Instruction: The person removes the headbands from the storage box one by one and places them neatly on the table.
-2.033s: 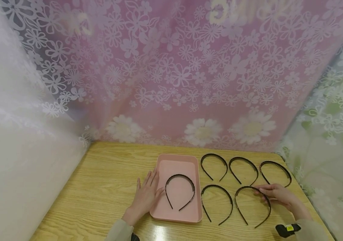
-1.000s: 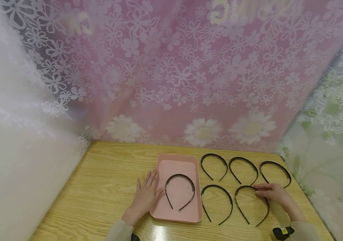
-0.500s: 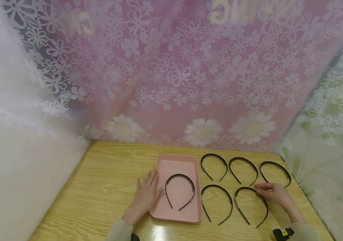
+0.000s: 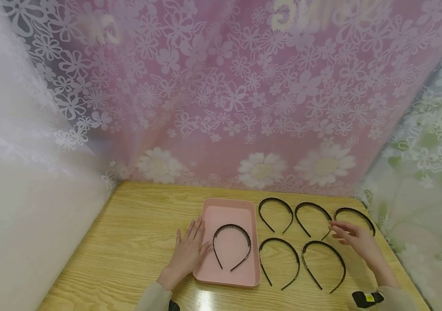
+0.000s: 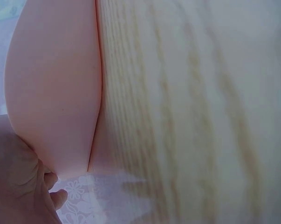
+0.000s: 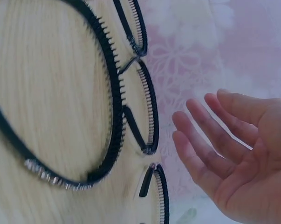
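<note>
My left hand [image 4: 186, 252] lies along the left rim of the pink tray [image 4: 213, 211], fingers straight. In the left wrist view its thumb side is at the tray's outer wall [image 5: 56, 84]. One black toothed headband [image 4: 232, 226] lies inside the tray. My right hand [image 4: 357, 244] is raised over the right side of the table, fingers relaxed and holding nothing. Just left of it lies the front-right headband [image 4: 323, 243]. In the right wrist view that headband [image 6: 117, 102], with sparkly stones on one arm, is apart from the right hand [image 6: 233, 163].
Beside the front-right headband lies another headband [image 4: 279, 239]. Three more form a back row: left headband [image 4: 275, 199], middle headband [image 4: 314, 204] and right headband [image 4: 353, 210], the last partly behind my right hand. Flowered curtains [image 4: 244, 108] enclose the wooden table [image 4: 147, 216].
My right hand has let go of the front-right headband and moved up and away from it. That headband shifted slightly left earlier. The left hand and tray stay put.
</note>
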Available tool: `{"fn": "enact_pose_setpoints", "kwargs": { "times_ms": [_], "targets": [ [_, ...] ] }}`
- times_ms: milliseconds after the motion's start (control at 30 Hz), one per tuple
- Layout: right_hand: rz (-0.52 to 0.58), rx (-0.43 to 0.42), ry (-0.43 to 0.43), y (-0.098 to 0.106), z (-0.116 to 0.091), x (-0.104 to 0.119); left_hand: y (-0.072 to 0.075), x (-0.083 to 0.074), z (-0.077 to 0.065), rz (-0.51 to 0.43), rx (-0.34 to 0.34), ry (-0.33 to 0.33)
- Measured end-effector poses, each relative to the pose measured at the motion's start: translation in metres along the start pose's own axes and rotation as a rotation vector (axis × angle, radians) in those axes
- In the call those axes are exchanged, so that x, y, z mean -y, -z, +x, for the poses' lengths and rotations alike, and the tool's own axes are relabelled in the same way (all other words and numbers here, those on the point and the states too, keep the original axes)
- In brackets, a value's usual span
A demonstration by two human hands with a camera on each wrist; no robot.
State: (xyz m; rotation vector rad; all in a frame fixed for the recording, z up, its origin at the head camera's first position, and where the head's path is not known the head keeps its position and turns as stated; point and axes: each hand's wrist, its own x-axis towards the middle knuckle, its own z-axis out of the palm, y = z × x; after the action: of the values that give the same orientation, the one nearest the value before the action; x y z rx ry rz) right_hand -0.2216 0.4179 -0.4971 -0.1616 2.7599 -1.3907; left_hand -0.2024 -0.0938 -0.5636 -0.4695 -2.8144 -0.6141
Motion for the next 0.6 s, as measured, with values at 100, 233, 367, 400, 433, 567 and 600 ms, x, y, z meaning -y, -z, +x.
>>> {"fn": "enact_pose_setpoints", "kwargs": {
  "times_ms": [100,233,367,400,433,567,600],
  "targets": [
    [0.007,-0.021,0.022,-0.003,0.003,0.007,0.001,0.0,0.0,0.002,0.008,0.005],
    [0.021,-0.053,0.051,-0.008,0.006,0.014,0.003,-0.001,0.0,0.005,0.02,0.01],
    [0.039,-0.071,0.087,-0.014,0.009,0.019,0.006,-0.003,0.0,0.006,0.025,0.006],
    [0.044,-0.072,0.096,-0.016,0.01,0.02,0.006,-0.003,0.0,0.006,0.026,0.006],
    [0.05,-0.072,0.103,-0.018,0.011,0.021,0.006,-0.003,0.0,0.007,0.026,0.005],
    [0.09,-0.059,0.119,-0.024,0.017,0.029,0.006,-0.003,0.0,0.013,0.035,0.008],
    [0.095,-0.054,0.121,-0.026,0.018,0.031,0.006,-0.003,0.0,0.014,0.036,0.009]
  ]
}}
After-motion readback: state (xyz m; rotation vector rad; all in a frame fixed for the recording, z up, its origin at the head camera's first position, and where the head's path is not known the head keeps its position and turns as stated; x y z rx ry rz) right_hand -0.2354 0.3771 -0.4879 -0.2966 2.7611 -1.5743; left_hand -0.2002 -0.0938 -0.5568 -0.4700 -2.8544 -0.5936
